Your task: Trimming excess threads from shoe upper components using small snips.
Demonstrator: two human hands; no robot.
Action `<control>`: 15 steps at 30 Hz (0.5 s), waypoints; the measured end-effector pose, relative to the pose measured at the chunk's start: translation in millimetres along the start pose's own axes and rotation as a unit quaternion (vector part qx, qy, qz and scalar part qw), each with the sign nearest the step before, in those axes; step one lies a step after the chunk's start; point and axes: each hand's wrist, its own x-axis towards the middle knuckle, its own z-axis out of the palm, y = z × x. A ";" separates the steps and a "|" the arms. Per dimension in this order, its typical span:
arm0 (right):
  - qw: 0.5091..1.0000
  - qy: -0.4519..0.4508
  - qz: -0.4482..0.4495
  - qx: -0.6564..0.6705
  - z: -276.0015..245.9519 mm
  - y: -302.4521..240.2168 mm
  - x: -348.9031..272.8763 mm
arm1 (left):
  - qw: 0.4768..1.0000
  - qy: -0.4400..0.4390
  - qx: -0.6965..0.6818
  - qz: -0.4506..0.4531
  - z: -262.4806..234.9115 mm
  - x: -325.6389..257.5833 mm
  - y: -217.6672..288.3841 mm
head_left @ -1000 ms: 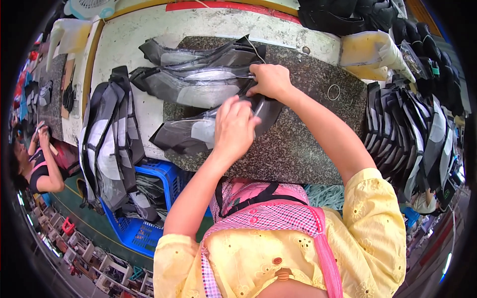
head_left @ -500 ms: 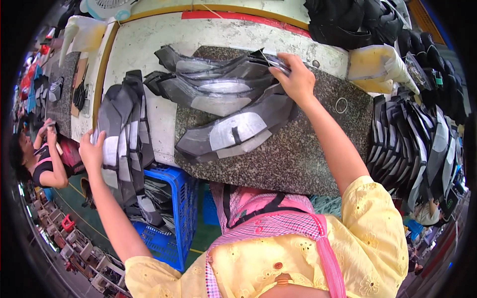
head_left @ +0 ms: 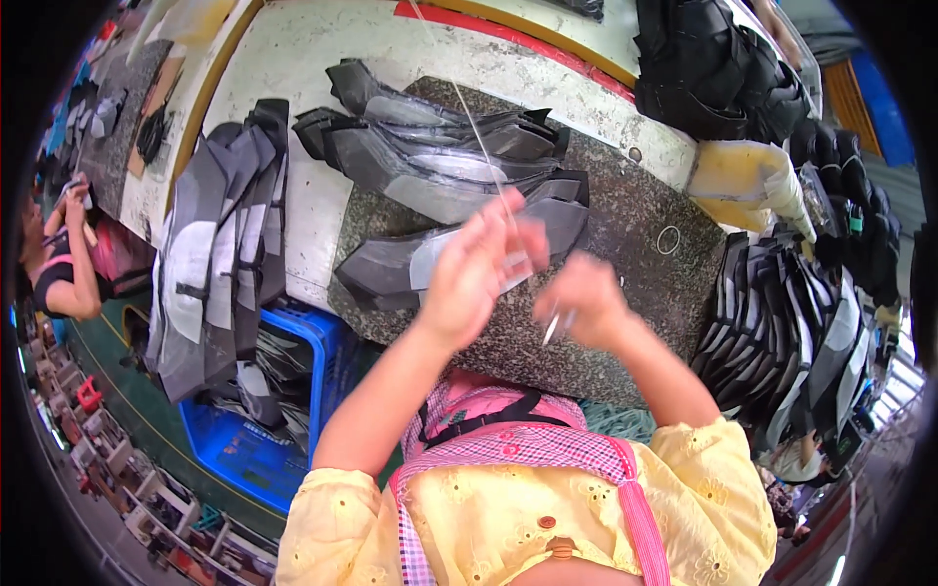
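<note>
My left hand (head_left: 474, 278) is raised over the lowest of several curved dark grey cut pieces (head_left: 386, 269) with pale patches. Its fingers are smeared by motion. A thin white thread (head_left: 464, 103) runs down from the top edge to its fingertips; whether they grip it I cannot tell. Just to the right, my right hand (head_left: 591, 303) is closed on a slim silver pointed tool (head_left: 552, 329), blurred and mostly hidden in the fist. Beyond both hands lie more overlapping grey pieces (head_left: 430, 186) on the speckled stone slab (head_left: 645, 342).
A pile of similar pieces (head_left: 210, 234) hangs over the table's left edge, above a blue crate (head_left: 249, 479). Another row of pieces (head_left: 782, 332) stands at right, below a yellowed container (head_left: 733, 181) and black bundles (head_left: 718, 68). At far left a person (head_left: 73, 259) sits working.
My left hand has left the left pile and come across to the middle. My right hand has drawn back toward me with the silver tool. The thread now stretches to the left hand.
</note>
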 end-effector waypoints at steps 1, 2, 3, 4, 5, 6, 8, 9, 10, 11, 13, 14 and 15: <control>0.990 -0.141 -0.019 0.020 2.7 -14.2 -16.1 | 0.999 -0.021 -0.028 -0.027 -7.2 -10.5 -18.0; 0.978 -0.207 -0.010 0.036 -4.0 -23.5 -21.6 | 0.990 0.039 0.102 -0.086 -2.1 -24.8 -24.6; 0.988 -0.144 -0.024 0.038 -13.5 -23.5 -17.4 | 0.973 0.062 0.200 -0.100 -4.5 -37.5 -44.2; 0.995 -0.081 -0.036 0.044 -21.6 -27.7 -9.3 | 0.955 0.034 0.292 -0.028 -21.6 -48.4 -68.4; 0.996 -0.036 -0.054 0.064 -27.1 -39.3 15.6 | 0.917 0.015 0.398 0.020 -24.5 -58.7 -76.5; 0.993 -0.047 -0.093 0.054 -18.4 -43.9 31.8 | 0.864 -0.010 0.498 0.068 -25.2 -62.8 -79.9; 0.985 -0.137 -0.100 0.024 2.1 -40.2 52.2 | 0.828 -0.043 0.556 0.059 -24.7 -61.1 -70.4; 0.976 -0.208 -0.058 0.000 4.6 -29.5 53.6 | 0.790 -0.077 0.607 0.047 -22.7 -59.6 -60.9; 0.958 -0.284 0.027 -0.032 -1.7 -20.7 56.5 | 0.858 -0.059 0.509 -0.014 -27.3 -59.7 -40.3; 0.961 -0.262 0.083 0.037 -4.6 -6.6 53.3 | 0.891 -0.002 0.447 -0.078 -36.9 -58.7 -22.9; 0.946 -0.179 0.219 0.160 -12.7 12.1 42.6 | 0.900 0.031 0.434 0.000 -70.6 -50.8 6.4; 0.924 -0.116 0.291 0.218 -13.6 15.7 40.8 | 0.898 0.056 0.435 0.016 -88.3 -45.4 16.0; 0.925 -0.088 0.307 0.207 -9.6 22.5 40.8 | 0.891 0.079 0.445 0.038 -104.3 -38.1 22.9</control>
